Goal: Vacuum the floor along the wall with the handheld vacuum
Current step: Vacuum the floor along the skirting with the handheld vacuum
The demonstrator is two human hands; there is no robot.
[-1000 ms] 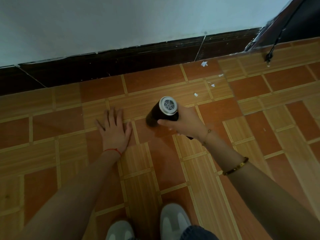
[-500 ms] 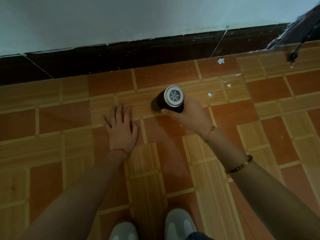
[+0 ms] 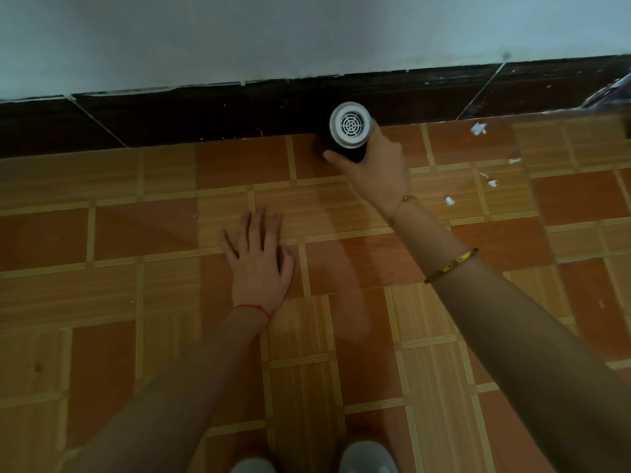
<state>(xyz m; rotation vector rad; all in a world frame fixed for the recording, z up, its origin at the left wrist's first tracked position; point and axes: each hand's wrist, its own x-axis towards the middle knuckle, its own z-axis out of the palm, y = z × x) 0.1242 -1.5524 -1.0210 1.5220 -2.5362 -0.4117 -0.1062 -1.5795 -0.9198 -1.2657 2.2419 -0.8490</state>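
right hand (image 3: pixel 377 165) gripping vacuum (image 3: pixel 348 136) at skirting (image 3: pixel 205 121) | left hand (image 3: pixel 257 264) flat on floor (image 3: pixel 444 336) | risk: scraps (image 3: pixel 478 129) (off right) get missed, nozzle knocks skirting

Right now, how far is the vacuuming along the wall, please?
Done: the tiles near the left hand, which presses flat on the floor, show no scraps. In hand: the right hand grips the handheld vacuum, its front end at the dark baseboard. Left: white paper scraps lie to the right of the vacuum, not yet picked up.
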